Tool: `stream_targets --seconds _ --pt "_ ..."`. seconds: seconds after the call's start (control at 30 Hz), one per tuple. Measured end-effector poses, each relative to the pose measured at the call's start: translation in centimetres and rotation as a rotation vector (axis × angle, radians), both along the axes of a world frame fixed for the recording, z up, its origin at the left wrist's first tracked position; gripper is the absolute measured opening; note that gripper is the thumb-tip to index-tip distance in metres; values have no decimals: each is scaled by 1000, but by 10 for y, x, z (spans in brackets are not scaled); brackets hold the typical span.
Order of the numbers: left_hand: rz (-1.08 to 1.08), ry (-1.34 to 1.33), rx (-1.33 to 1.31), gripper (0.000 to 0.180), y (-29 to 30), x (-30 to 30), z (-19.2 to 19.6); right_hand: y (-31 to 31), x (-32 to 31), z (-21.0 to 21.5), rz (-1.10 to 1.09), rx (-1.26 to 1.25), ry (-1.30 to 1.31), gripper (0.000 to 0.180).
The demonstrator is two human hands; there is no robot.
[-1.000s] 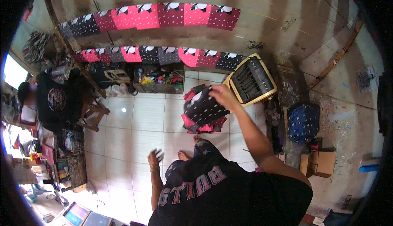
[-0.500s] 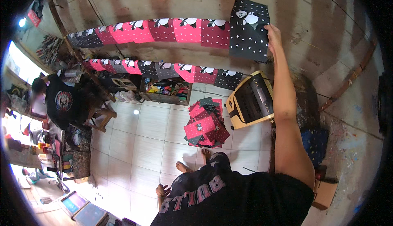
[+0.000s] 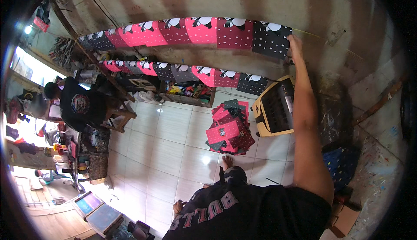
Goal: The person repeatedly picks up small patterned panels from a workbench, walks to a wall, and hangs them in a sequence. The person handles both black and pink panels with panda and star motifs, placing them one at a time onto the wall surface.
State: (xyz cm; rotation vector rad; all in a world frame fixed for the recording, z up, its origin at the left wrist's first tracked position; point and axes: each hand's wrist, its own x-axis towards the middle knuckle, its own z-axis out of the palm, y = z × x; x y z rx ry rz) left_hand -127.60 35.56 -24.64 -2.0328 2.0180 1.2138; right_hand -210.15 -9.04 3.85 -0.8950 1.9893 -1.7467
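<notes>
My right arm reaches up and away to the upper line, where a black panda-print sheet [image 3: 271, 41] with white stars hangs folded over the top. The fingers of my right hand [image 3: 295, 48] are closed at its right edge. To its left, a row of similar sheets [image 3: 234, 33] in maroon, pink and dark grey overlaps along the same line. My left hand [image 3: 178, 207] hangs low beside my body, holding nothing, its fingers loosely apart. A loose pile of such sheets [image 3: 230, 127] lies on the tiled floor in front of my feet.
A lower line carries more panda sheets [image 3: 202, 76]. Beneath it stand a drawer of colourful items [image 3: 189, 99] and a yellow-and-black machine [image 3: 276, 109]. A person in black [image 3: 80, 103] sits on a wooden stool at the left. Framed screens [image 3: 102, 216] lie lower left.
The black sheet, held up flat before, now hangs over the upper line at the row's right end. My right hand has come down slightly, still at the sheet's edge. My view has shifted.
</notes>
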Motion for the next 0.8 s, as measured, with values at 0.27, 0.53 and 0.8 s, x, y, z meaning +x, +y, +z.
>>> stream_targets --seconds 0.27,0.53,0.8 --pt "1190 484 474 41 -35 -17 18 121 183 -262 86 602 436 36" --pt "1553 615 324 33 11 23 -13 263 508 -410 1749 659 540 29" --pt "1919 591 512 36 54 107 -46 46 562 -380 966 1204 -148 21"
